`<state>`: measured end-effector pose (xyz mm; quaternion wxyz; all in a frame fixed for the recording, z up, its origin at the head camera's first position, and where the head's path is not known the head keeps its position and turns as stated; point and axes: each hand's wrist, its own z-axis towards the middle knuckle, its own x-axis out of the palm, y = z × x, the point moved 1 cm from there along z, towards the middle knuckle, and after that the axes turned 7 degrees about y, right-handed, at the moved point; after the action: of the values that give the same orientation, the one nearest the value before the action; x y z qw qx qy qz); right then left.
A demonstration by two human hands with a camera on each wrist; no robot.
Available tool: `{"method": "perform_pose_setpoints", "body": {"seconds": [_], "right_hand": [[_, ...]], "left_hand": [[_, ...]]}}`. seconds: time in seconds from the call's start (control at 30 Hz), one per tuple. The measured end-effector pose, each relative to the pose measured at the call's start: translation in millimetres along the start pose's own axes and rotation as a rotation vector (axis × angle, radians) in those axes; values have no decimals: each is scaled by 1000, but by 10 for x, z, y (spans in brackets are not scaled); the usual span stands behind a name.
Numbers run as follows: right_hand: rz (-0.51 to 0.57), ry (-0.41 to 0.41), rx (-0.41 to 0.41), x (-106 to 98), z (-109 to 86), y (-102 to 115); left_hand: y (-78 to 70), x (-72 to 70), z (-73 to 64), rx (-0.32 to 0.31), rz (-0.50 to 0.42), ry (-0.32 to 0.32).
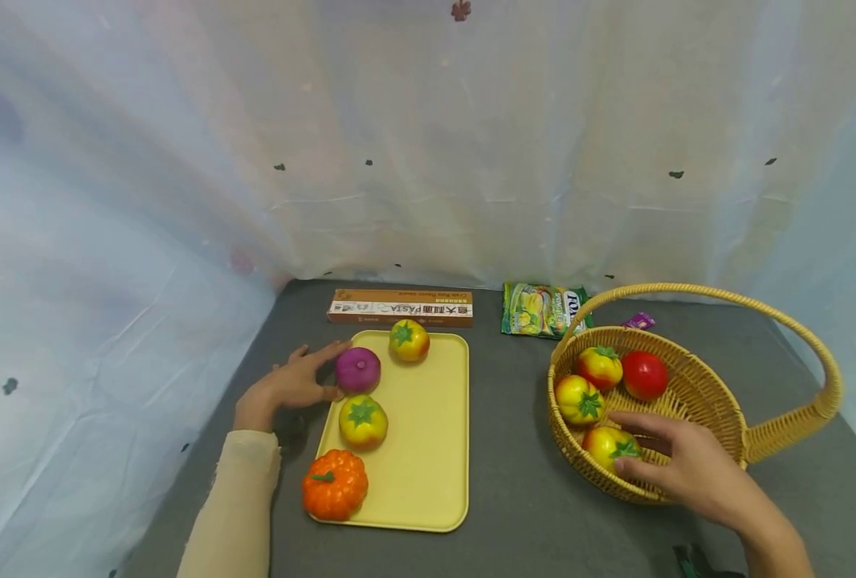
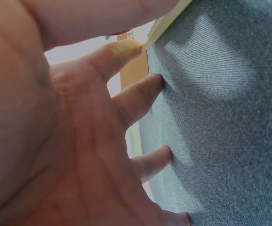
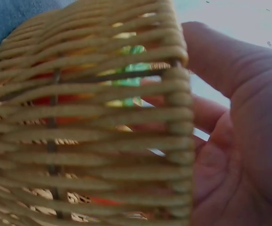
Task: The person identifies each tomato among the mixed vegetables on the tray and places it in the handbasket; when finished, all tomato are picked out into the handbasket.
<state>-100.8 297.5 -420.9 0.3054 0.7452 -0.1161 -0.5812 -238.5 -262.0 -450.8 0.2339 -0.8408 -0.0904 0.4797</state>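
My right hand [image 1: 688, 461] reaches over the near rim of a wicker basket [image 1: 717, 401], its thumb and fingers around a yellow-red toy tomato [image 1: 605, 446] with a green leaf top. Two similar tomatoes and a red round one [image 1: 645, 376] lie in the basket too. In the right wrist view the weave hides much of the fingers. My left hand [image 1: 294, 381] is spread at the left edge of a yellow tray [image 1: 428, 433], index finger and thumb beside a purple toy onion [image 1: 358, 369]. Its index fingertip [image 2: 133, 46] is right at the tray's edge; the other fingertips meet the cloth.
Also on the tray are an orange toy pumpkin [image 1: 335, 485] and two yellow tomatoes [image 1: 363, 421]. Behind it lies a pasta box [image 1: 401, 308]. A green snack packet [image 1: 542, 310] and a small purple wrapper [image 1: 639, 320] are near the basket's tall handle [image 1: 796, 433].
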Motion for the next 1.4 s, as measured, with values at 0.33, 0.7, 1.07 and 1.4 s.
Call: {"method": "perform_pose_setpoints", "body": {"seconds": [0.33,0.7,1.07,1.4], "right_hand": [[-8,-153,-51,-50,-42,128],[384,-94,-363,191,398,770],[592,101,-497,680,958,1269],[697,158,-474,1065,1350,1544]], "left_hand": [[9,9,6,7,8,3],[22,8,-7,12,-2,0],[28,2,22,14,21,3],[47,13,23,5,18,0]]}}
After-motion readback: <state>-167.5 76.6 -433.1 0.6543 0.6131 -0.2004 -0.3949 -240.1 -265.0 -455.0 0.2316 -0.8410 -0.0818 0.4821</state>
